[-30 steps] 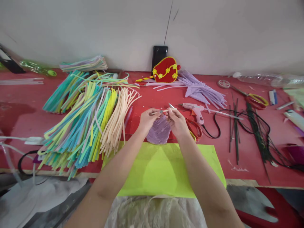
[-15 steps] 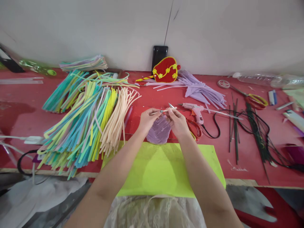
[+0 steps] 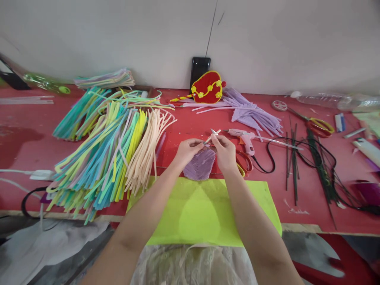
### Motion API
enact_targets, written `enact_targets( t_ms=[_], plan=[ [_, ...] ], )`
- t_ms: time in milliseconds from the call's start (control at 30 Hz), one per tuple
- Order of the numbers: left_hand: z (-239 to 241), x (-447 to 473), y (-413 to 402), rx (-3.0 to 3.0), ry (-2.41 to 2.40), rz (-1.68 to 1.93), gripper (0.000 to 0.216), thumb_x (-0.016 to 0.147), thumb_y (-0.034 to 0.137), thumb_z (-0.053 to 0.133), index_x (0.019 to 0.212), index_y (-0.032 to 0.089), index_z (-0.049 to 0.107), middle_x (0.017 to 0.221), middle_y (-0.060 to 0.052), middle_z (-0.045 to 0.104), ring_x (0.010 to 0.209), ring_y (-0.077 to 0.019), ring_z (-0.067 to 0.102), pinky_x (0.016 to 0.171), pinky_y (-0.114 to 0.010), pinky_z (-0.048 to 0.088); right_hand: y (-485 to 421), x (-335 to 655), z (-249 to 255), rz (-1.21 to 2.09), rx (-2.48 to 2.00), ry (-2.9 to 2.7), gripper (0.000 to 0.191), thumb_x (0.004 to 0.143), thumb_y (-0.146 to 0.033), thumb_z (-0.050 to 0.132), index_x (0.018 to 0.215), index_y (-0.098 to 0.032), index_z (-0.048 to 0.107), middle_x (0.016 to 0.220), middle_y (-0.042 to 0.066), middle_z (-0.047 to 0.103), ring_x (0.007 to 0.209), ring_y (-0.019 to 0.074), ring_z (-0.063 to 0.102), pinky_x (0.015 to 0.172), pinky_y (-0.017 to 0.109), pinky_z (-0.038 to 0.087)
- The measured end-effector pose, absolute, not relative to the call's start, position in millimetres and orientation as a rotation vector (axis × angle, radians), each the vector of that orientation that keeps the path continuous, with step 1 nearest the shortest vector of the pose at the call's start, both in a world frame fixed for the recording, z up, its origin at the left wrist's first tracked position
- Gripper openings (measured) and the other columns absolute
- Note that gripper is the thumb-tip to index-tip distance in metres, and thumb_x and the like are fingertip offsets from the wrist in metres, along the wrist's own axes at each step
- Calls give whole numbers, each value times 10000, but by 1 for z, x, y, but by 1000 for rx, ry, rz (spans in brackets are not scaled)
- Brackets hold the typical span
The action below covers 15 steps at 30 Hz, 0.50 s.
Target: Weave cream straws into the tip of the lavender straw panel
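My left hand (image 3: 187, 151) and my right hand (image 3: 225, 151) meet over a purple woven piece (image 3: 199, 165) that lies on the red table (image 3: 26, 134). Both pinch a thin pale strip (image 3: 211, 137) that slants up to the right between their fingertips. The purple piece is partly covered by my fingers. Red-handled scissors (image 3: 244, 161) lie just right of my right hand, their blade tips showing above my fingers.
A big fan of coloured strips (image 3: 103, 154) lies to the left. A lime sheet (image 3: 204, 209) covers the near edge. A glue gun (image 3: 246, 139), purple strips (image 3: 252, 113), a red heart piece (image 3: 208, 88), a phone (image 3: 199, 69), yellow scissors (image 3: 319, 124) and dark wires (image 3: 320, 166) are right and behind.
The strip has tilted from nearly level to slanting up right. My hands have shifted slightly closer over the purple piece.
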<state>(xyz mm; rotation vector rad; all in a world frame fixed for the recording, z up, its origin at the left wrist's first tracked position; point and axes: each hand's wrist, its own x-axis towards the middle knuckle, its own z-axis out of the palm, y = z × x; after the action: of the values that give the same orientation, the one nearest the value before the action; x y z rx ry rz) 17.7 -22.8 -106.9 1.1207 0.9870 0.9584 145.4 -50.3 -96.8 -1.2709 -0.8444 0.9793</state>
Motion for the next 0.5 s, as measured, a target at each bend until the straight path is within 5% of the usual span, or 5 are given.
enact_targets(
  t_ms=[500],
  plan=[
    [-103,18,-23,1138,987,927,72,749,198,632,681,182,651,593,1,643,555,-113,577,625,-269,469,-50,146,-99,1044,-1244,-864,259,675,-453,710,718,-203,658,693,-28,621,623,85,566,614,233,499]
  ],
)
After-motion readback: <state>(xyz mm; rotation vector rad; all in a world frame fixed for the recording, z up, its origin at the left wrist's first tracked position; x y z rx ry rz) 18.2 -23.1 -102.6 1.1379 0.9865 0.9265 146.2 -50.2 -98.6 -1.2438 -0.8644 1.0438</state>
